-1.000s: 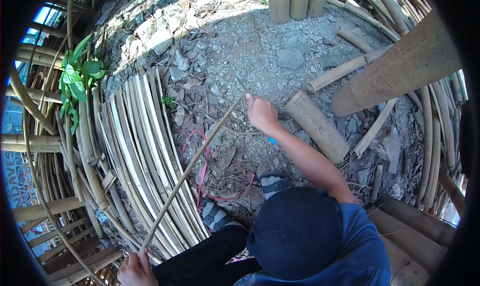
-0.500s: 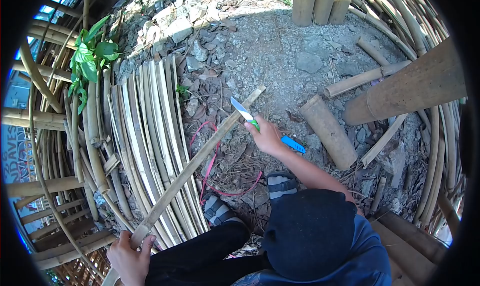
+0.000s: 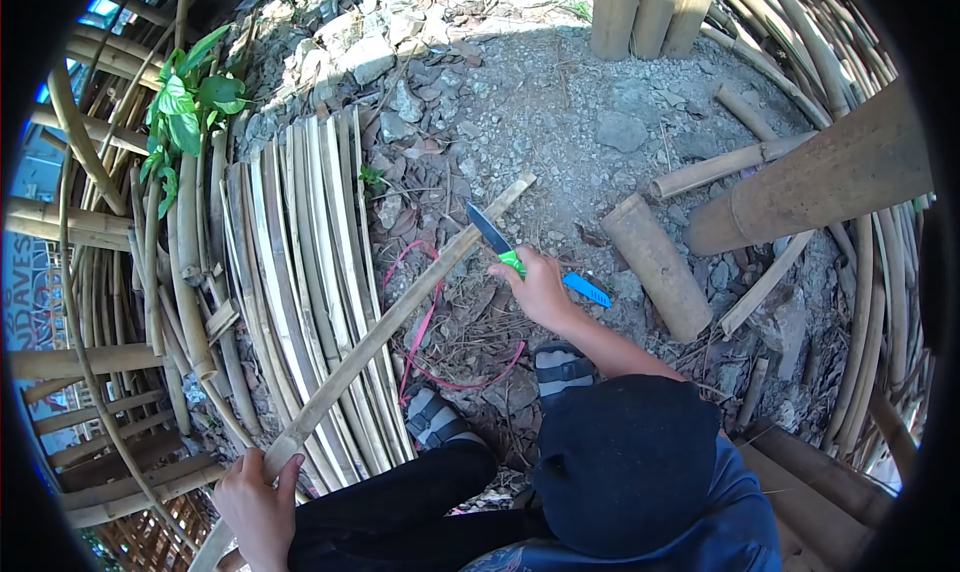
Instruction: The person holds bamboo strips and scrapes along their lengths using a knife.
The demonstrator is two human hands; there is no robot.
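My left hand [image 3: 256, 504] is wrapped round the lower end of a long bamboo strip [image 3: 368, 348], which slants up to the right over a row of split strips [image 3: 318, 272]. My right hand [image 3: 536, 286] holds a knife [image 3: 490, 230] by its green handle, with the dark blade pointing up and left beside the strip's upper part. Just right of that hand a blue sheath [image 3: 587, 289] lies on the ground. A pink string [image 3: 424, 324] curls on the ground, partly under the strip.
A short bamboo piece [image 3: 657, 264] and a thick bamboo post [image 3: 800, 184] are at the right. Bamboo posts [image 3: 655, 12] stand at the top. A leafy plant [image 3: 182, 102] and bamboo railings are at the left. Sandalled feet [image 3: 563, 368] rest near the bottom centre.
The knife and my right hand have shifted slightly down and right, and the blade now looks dark instead of bright. My left hand still grips the strip.
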